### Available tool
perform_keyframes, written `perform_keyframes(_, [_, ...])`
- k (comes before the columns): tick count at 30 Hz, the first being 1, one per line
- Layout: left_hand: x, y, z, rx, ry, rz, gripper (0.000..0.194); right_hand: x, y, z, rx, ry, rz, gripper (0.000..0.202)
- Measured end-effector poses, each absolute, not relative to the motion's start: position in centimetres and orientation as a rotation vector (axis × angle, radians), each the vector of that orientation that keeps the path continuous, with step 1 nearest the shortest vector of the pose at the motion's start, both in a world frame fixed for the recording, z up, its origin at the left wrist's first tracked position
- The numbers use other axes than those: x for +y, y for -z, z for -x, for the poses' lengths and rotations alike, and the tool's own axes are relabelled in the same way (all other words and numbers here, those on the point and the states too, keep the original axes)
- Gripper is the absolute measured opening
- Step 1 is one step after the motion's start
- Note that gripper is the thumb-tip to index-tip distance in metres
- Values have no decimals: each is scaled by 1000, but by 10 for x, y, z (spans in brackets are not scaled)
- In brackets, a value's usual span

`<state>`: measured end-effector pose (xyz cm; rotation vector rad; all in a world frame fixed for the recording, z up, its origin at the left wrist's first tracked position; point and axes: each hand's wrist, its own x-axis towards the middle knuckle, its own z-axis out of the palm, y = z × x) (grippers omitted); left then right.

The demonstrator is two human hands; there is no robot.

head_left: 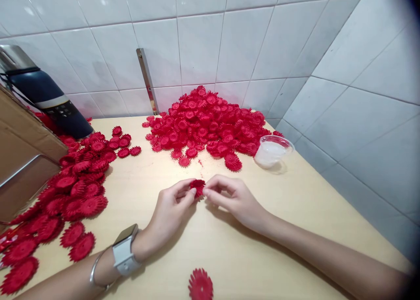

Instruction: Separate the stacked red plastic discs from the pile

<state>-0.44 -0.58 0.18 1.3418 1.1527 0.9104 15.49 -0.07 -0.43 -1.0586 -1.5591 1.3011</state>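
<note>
A small red fringed flower disc (198, 188) is held just above the middle of the table, pinched along its left side by the thumb and fingers of my left hand (173, 203). At its right edge, my right hand (232, 199) has thumb and forefinger closed together on the rim petals. Anything smaller between those fingertips is too small to make out. Nearer to me, a single fringed flower disc (201, 285) lies flat on the table, partly cut off by the frame's bottom edge.
A large heap of red flower discs (210, 125) rises against the tiled wall. Right of it stands a clear plastic cup (271, 153) with whitish contents. More discs (78, 181) spread along the left, beside a cardboard box (26, 138) and a dark blue bottle (52, 94).
</note>
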Motion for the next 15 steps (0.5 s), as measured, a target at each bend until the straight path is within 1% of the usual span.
perform_keyframes(2, [-7, -4, 4, 1137, -895, -1337, 24, -4, 4, -151, -1588, -1375, 1048, 6])
perform_keyframes(8, [-9, -6, 4, 1096, -884, -1288, 26, 1, 6, -152, -1422, -1529, 1012, 11])
perform_keyframes(15, [-9, 1, 5, 1071, -865, -1338, 31, 3, 6, -153, -1346, -1557, 1011, 14])
